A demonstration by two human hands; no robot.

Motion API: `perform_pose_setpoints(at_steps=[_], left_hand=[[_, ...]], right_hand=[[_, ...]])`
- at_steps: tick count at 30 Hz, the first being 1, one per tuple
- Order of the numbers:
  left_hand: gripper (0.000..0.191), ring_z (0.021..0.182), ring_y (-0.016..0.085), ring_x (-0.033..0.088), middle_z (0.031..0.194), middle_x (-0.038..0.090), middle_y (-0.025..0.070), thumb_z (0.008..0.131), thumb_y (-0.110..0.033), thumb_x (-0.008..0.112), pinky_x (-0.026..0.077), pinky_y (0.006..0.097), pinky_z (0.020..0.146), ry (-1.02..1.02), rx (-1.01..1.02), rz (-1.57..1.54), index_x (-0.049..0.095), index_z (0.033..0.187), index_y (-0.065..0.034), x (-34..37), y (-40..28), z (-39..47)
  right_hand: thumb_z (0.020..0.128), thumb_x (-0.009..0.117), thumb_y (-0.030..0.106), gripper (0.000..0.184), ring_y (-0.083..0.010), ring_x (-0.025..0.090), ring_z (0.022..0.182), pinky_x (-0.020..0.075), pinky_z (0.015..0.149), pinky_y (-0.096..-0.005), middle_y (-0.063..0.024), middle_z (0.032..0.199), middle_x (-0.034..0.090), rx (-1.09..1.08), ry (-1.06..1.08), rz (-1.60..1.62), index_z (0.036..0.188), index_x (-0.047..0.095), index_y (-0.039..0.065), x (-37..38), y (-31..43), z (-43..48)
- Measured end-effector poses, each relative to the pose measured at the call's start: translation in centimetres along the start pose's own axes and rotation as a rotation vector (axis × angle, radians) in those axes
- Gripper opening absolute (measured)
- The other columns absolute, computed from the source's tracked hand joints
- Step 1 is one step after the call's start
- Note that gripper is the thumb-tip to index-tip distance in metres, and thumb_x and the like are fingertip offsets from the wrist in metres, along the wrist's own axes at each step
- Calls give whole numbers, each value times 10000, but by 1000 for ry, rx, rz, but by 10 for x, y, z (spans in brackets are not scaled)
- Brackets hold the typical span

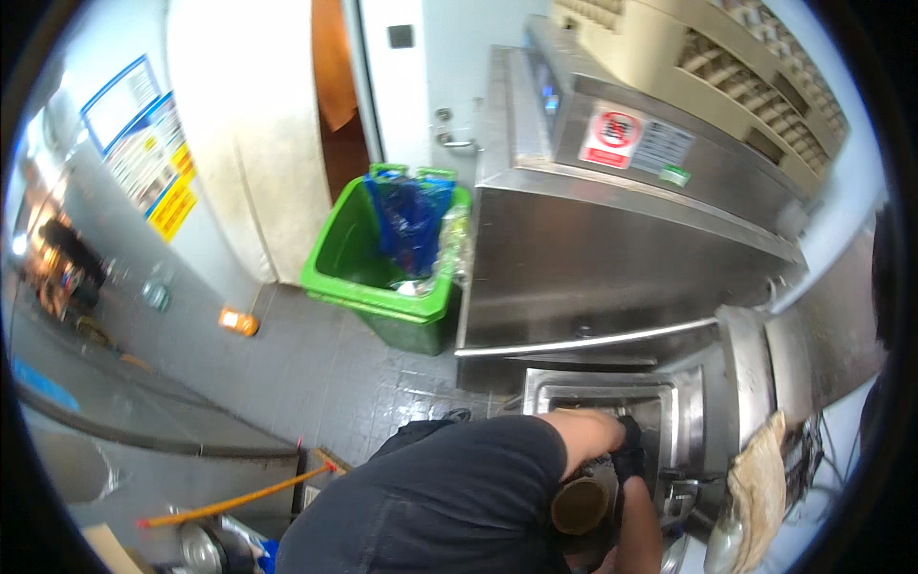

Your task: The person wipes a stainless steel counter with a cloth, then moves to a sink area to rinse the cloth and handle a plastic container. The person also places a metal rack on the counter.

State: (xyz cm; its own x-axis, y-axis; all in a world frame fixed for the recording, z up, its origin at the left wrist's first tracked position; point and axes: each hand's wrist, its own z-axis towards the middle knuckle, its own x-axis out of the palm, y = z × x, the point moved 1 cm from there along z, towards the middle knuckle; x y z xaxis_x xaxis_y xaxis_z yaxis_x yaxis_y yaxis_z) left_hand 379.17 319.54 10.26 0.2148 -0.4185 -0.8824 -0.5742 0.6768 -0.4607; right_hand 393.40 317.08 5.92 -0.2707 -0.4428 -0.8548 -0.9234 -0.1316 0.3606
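Note:
My left hand (628, 432), in a black glove, reaches in from the left over a stainless-steel sink basin (531, 387). My right hand (629, 463), also gloved in black, comes up from below and meets it there. The gloves are close together or touching, and their fingers are too dark and small to show what they hold. Below the hands is a round vessel (579, 506) with a brownish inside. Part of the basin is hidden by my left arm and black sleeve (495, 459).
A stainless-steel machine (609, 258) with a long bar handle (588, 344) stands beyond the basin, beige dish racks (645, 43) on top. A green bin (387, 308) with a blue bag stands left of it. A stained cloth (756, 488) hangs at right; an orange-handled pole (237, 496) lies lower left.

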Motion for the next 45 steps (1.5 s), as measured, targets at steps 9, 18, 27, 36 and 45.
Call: perform_pose_setpoints(at_steps=[9,18,27,36,45], left_hand=[[373,1026,352,616,1186,619,170,823,-233,621,493,449,863,-68,-64,-106,620,1182,-131,31,-9,10],[451,1074,341,606,1221,603,174,782,-233,667,481,437,911,-87,-65,-153,606,1211,-107,37,-8,14],[642,1191,401,515,1389,479,155,682,-296,720,427,542,971,-707,473,190,534,1275,-134,3,-4,-8],[364,1138,291,579,1188,634,146,839,-300,603,467,425,947,106,371,127,654,1149,-116,-31,-23,23],[259,981,363,666,1048,693,186,826,-270,606,524,438,857,278,36,314,724,1000,-118,-41,-45,-15]], right_hand=[[803,673,358,332,-395,674,773,539,668,-486,-194,852,698,-195,-379,-367,1009,699,99,-41,7,-30],[835,632,259,225,-397,660,761,529,653,-492,-198,840,684,-367,-389,-444,999,696,119,-55,9,-38],[843,656,334,379,-309,656,995,534,796,-417,-167,1058,687,344,-44,460,1126,672,83,-22,-40,-32],[860,605,370,393,-333,643,1039,505,853,-411,-188,1097,678,-149,-254,201,1123,675,85,-24,15,-65],[839,572,262,323,-363,667,981,522,839,-452,-210,1056,688,231,-277,310,1078,677,73,-17,61,-93]])
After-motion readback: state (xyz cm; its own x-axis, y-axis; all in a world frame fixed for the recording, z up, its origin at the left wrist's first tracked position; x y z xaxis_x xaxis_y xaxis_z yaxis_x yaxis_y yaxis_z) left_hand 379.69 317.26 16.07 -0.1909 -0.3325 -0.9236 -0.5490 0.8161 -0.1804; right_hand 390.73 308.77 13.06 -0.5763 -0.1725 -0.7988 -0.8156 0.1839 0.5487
